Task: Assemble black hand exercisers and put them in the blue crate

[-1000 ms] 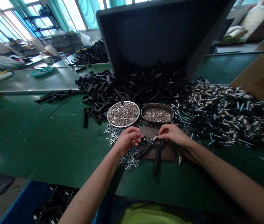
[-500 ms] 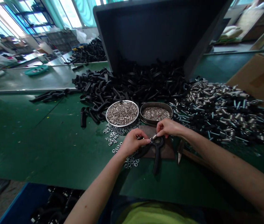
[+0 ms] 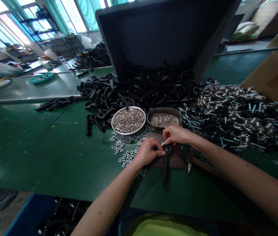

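Note:
Over a flat brown plate (image 3: 178, 160), both hands meet at a black plastic clamp (image 3: 165, 168), whose handle points toward me. My left hand (image 3: 150, 151) is closed, its thumb and fingers pressed around a black part of the clamp; its fingers hide much of that part. Between the fingertips of my right hand (image 3: 174, 135) is a small silver spring (image 3: 162, 143), held at the clamp's upper end. Loose metal rings (image 3: 129, 157) lie left of the plate. Behind the hands stand a round dish of metal pins (image 3: 145, 122) and an oval tin of small metal pieces (image 3: 150, 123).
A hammer (image 3: 190, 160) lies right of the plate. Black clamp parts (image 3: 104, 95) spill from a tilted grey bin (image 3: 158, 36). At right is a heap of springs and black-ended screws (image 3: 242, 114), near a cardboard box (image 3: 271, 72). A blue crate (image 3: 23, 213) stands lower left.
My left hand has moved right and closed further over the clamp, covering more of it. My right hand stays nearly in place with the spring. The camera view has shifted slightly.

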{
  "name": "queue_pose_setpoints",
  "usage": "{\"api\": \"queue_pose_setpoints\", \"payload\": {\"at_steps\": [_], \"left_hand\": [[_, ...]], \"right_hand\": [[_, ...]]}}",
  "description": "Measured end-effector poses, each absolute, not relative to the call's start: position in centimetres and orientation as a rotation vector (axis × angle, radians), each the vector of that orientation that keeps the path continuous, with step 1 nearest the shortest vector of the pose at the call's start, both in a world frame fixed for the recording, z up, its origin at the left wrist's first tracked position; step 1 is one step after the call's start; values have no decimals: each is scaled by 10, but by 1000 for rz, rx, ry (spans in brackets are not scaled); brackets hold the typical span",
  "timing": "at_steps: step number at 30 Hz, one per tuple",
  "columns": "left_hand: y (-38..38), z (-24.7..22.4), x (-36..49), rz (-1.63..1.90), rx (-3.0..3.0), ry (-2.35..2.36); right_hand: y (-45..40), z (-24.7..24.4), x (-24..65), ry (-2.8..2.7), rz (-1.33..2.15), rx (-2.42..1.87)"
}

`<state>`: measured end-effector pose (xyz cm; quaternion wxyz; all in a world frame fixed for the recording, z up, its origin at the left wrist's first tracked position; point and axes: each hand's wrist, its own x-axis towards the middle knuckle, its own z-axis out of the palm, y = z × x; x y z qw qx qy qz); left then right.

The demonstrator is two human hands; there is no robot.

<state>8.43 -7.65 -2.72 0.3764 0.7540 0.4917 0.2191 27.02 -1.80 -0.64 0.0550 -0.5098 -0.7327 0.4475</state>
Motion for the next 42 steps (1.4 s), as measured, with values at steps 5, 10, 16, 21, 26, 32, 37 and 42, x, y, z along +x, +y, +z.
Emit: {"api": "queue_pose_setpoints", "payload": {"at_steps": [5, 10, 16, 21, 26, 32, 37, 42], "left_hand": [[-73, -27, 85, 512, 1840, 1265], [-69, -29, 86, 405, 1732, 1299], [-69, -28, 86, 407, 1704, 1286], [-67, -30, 86, 375, 1711, 1281], [-66, -28, 87, 344, 1776, 1262], [-89, -18, 84, 532, 2136, 1303], [-126, -22, 76, 591, 2507, 1400], [-141, -27, 77, 340, 2702, 1472]], "right_hand": [[-18, -7, 270, -2257, 1382, -1503], [-13, -6, 269, -2287, 1463, -1485], [-9, -5, 266, -2364, 1448, -1467], [-8, -7, 267, -2402, 1433, -1469], [-11, -10, 266, -2407, 1367, -1495], [-53, 9, 278, -2331, 969, -1618], [-141, -3, 345, -2304, 355, -1811], [-201, -45, 396, -2233, 24, -2076]]}}
